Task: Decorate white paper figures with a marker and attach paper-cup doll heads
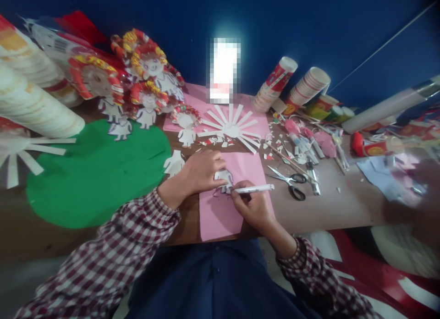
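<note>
Brown tabletop [330,213] spans the near ground. On it lies a pink sheet [220,222], where the right hand [256,209] pinches a white marker [257,189], tip at the edge of a small paper figure [226,178] on the sheet. The left hand [202,174] rests with thumb spread from its fingers, touching the figure. Black-handled scissors [283,177] lie to the right; beyond, stacked paper cups [307,87] stand before a blue wall [309,25].
</note>
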Demonstrator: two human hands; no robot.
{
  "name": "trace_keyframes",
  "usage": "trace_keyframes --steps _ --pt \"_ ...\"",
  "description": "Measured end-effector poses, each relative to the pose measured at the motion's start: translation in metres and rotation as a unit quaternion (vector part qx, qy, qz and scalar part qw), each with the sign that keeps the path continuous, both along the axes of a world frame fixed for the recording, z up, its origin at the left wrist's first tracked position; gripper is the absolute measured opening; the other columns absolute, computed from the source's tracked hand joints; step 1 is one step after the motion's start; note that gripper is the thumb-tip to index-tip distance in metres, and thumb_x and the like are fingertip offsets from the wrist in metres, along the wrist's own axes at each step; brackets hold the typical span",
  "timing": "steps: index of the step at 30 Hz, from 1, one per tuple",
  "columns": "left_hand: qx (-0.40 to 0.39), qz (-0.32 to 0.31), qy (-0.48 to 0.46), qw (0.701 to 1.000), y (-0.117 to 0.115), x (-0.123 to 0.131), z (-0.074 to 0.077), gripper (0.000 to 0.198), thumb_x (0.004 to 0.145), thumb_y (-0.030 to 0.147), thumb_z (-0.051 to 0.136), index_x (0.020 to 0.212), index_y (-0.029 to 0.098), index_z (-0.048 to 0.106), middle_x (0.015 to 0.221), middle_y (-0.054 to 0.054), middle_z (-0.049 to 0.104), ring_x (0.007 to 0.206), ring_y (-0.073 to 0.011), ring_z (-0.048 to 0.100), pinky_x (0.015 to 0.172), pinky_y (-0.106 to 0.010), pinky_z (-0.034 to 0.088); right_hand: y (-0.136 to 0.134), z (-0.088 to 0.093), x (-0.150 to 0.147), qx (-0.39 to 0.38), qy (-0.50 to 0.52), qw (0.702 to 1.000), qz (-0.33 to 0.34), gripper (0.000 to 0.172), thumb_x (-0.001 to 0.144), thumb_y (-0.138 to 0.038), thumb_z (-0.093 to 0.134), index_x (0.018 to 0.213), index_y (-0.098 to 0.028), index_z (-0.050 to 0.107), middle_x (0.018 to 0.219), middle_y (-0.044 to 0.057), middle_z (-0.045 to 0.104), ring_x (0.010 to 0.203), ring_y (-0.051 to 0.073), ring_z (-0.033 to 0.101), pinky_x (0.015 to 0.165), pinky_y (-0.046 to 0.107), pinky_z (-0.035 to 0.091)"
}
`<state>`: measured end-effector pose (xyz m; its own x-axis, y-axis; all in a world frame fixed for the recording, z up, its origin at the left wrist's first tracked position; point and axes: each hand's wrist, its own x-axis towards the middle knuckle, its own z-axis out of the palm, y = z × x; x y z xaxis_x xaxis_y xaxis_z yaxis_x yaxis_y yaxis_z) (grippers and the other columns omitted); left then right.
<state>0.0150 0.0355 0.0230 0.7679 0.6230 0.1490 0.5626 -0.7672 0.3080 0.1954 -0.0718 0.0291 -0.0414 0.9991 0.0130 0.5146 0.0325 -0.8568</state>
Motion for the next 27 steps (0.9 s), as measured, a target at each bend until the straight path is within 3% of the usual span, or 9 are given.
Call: trace_keyframes --steps 7,13,19,23,27 --pt "-0.003 0.000 0.001 1.000 0.000 0.000 0.000 0.038 0.082 0.052 0.062 0.099 0.019 0.068 0.093 -0.006 0.060 0.090 -0.0235 0.056 0.078 -0.035 0.042 0.000 0.003 0.001 -0.003 -0.021 1.000 -0.010 0.010 0.082 -0.026 0.057 0.078 -0.017 0.060 0.056 -0.002 0.054 0.048 0.011 0.047 0.046 0.022 0.036" --pt "0.007 0.011 0.006 1.000 -0.001 0.001 0.003 0.033 0.095 0.041 0.045 0.090 0.019 0.069 0.089 -0.007 0.060 0.087 -0.0214 0.056 0.076 -0.034 0.040 0.000 -0.002 0.007 -0.005 0.073 0.997 -0.034 0.009 0.082 -0.026 0.058 0.078 -0.018 0.059 0.059 -0.002 0.057 0.049 0.011 0.049 0.045 0.021 0.037" --pt "-0.010 0.013 -0.005 1.000 0.002 0.001 0.000 0.027 0.096 0.028 0.045 0.093 0.019 0.071 0.089 -0.006 0.060 0.087 -0.0201 0.057 0.075 -0.033 0.041 -0.001 -0.003 0.012 0.000 0.154 0.987 -0.055 0.013 0.085 -0.031 0.062 0.084 -0.019 0.059 0.062 0.001 0.063 0.052 0.012 0.057 0.047 0.021 0.043" --pt "-0.024 -0.001 -0.021 1.000 0.005 -0.001 -0.004 0.027 0.095 0.025 0.045 0.097 0.019 0.071 0.090 -0.007 0.061 0.088 -0.0199 0.057 0.077 -0.032 0.042 -0.004 0.000 0.013 0.026 0.170 0.985 -0.024 0.010 0.086 -0.029 0.062 0.088 -0.020 0.060 0.071 0.002 0.065 0.056 0.012 0.058 0.051 0.022 0.047" --pt "-0.029 -0.016 -0.033 0.999 0.008 -0.003 -0.007 0.026 0.094 0.023 0.045 0.099 0.020 0.071 0.091 -0.006 0.062 0.087 -0.0194 0.058 0.077 -0.032 0.043 -0.007 0.008 0.015 0.071 0.109 0.991 0.030 0.006 0.085 -0.021 0.062 0.091 -0.020 0.063 0.082 0.004 0.068 0.069 0.013 0.063 0.059 0.022 0.050"
